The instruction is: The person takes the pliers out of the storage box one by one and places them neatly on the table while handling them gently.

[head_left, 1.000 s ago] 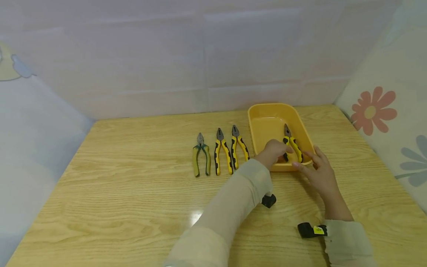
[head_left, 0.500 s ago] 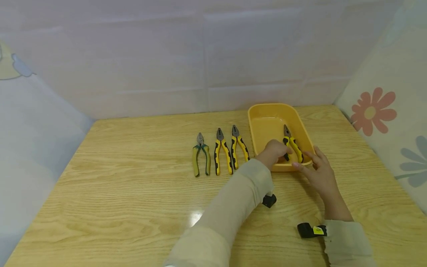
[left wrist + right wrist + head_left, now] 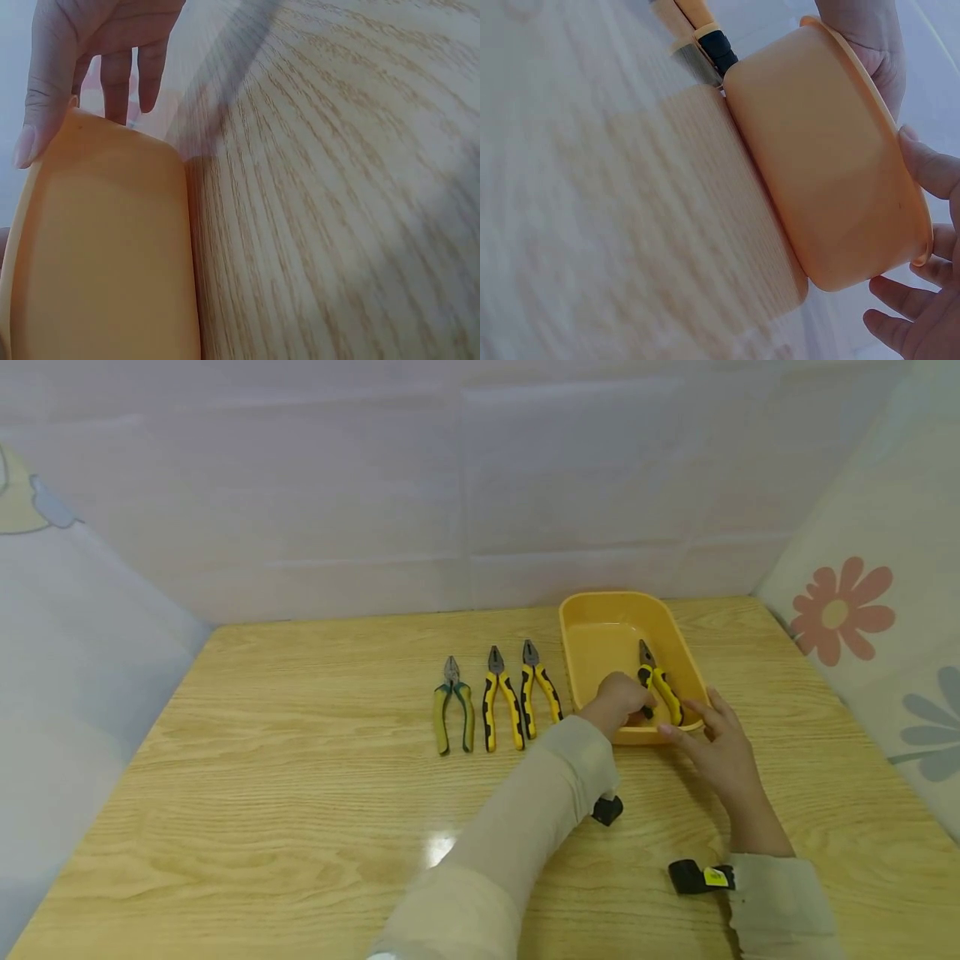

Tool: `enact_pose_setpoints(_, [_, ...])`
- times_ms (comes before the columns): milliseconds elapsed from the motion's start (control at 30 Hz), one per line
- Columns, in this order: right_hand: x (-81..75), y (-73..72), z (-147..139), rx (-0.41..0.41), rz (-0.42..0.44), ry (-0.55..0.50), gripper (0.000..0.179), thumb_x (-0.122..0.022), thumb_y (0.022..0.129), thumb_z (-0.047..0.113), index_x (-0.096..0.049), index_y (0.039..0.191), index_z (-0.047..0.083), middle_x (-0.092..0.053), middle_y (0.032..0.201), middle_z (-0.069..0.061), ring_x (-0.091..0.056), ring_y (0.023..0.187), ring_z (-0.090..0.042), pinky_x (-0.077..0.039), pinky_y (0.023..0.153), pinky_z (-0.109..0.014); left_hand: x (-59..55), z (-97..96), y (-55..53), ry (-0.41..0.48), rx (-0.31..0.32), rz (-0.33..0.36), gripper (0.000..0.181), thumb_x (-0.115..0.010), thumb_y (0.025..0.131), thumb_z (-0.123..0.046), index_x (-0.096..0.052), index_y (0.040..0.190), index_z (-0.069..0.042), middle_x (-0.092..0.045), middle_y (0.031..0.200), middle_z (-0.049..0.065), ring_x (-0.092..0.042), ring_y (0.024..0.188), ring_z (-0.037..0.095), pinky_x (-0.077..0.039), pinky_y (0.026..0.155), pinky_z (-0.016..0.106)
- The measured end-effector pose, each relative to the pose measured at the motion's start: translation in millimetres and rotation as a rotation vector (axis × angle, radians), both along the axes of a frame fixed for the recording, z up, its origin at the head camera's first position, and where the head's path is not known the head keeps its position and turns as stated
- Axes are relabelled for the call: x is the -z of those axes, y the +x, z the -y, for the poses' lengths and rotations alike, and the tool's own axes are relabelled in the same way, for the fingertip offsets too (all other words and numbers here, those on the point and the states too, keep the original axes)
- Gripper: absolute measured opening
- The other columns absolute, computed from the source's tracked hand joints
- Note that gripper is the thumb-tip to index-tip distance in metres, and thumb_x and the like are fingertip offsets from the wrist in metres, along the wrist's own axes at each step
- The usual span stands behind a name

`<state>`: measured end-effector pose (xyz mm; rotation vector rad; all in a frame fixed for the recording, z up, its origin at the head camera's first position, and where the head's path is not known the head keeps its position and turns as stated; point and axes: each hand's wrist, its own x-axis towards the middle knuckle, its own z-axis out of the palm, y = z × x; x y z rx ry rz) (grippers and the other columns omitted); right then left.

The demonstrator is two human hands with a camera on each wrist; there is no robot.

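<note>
My left hand (image 3: 624, 697) reaches over the near rim into a yellow-orange plastic tray (image 3: 596, 647). Its fingers pinch the black-sided left handle of a pair of pliers (image 3: 663, 687), whose jaws point toward the back. The palm side of this hand is hidden. My right hand (image 3: 720, 747) holds the tray's near right corner, thumb on the front rim and fingers round the side. In the right wrist view, the right hand's thumb (image 3: 930, 165) presses the rim, with several fingers spread along the outer wall. Only a sliver of the left hand shows in its own wrist view.
Left of the tray lie three more pliers in a row: green-handled pliers (image 3: 453, 706), yellow-and-black pliers (image 3: 501, 697) and similar pliers (image 3: 540, 689) close to the tray. All rest on a wooden table (image 3: 300, 793). A pale cloth backdrop (image 3: 337, 485) rises behind.
Both hands stay almost where they were. The handles of the pliers in the tray stand slightly nearer together, the black-sided one having shifted a little to the right.
</note>
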<state>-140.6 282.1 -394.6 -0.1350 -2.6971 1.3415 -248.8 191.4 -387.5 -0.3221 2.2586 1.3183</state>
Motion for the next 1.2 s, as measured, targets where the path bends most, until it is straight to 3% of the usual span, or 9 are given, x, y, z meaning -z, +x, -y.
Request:
enact_pose_setpoints(267, [-2.3, -0.1, 1, 0.000, -0.001, 0.001, 0.068, -0.057, 0.083, 0.034, -0.029, 0.130, -0.008, 0.002, 0.142, -0.016, -0.014, 0.121, -0.045, -0.020, 0.092, -0.055, 0.6, -1.1, -1.8, -0.076, 0.058, -0.033, 0.017, -0.073, 0.069, -0.013, -0.061, 0.062, -0.002, -0.058, 0.051, 0.004, -0.057, 0.050, 0.014, -0.045, 0.046, 0.023])
enact_pose_setpoints(500, [-1.8, 0.0, 2, 0.001, 0.005, 0.000, 0.069, -0.056, 0.083, 0.034, -0.029, 0.130, -0.008, 0.003, 0.142, -0.015, -0.014, 0.121, -0.045, -0.020, 0.092, -0.055, 0.3, -0.4, -1.0, -0.104, 0.066, -0.049, 0.019, -0.075, 0.067, -0.016, -0.060, 0.063, -0.004, -0.057, 0.050, 0.004, -0.056, 0.047, 0.014, -0.044, 0.044, 0.023])
enact_pose_setpoints(933, [-1.7, 0.2, 2, 0.003, 0.018, -0.001, 0.069, -0.056, 0.083, 0.035, -0.028, 0.131, -0.007, 0.003, 0.142, -0.014, -0.012, 0.121, -0.045, -0.019, 0.092, -0.056, -4.3, 7.8, 1.3, -0.067, -0.012, -0.028, 0.018, -0.073, 0.067, -0.012, -0.058, 0.070, -0.004, -0.052, 0.061, 0.002, -0.049, 0.051, 0.015, -0.040, 0.044, 0.025])
enact_pose_setpoints(1200, [-1.1, 0.2, 1, 0.011, 0.017, -0.006, 0.071, -0.055, 0.083, 0.035, -0.025, 0.131, -0.008, 0.003, 0.142, -0.016, -0.012, 0.122, -0.045, -0.018, 0.093, -0.055, -13.4, 9.0, 0.4, 0.025, -0.112, -0.024, 0.022, -0.071, 0.066, -0.006, -0.058, 0.085, -0.003, -0.050, 0.072, 0.002, -0.050, 0.057, 0.015, -0.043, 0.048, 0.026])
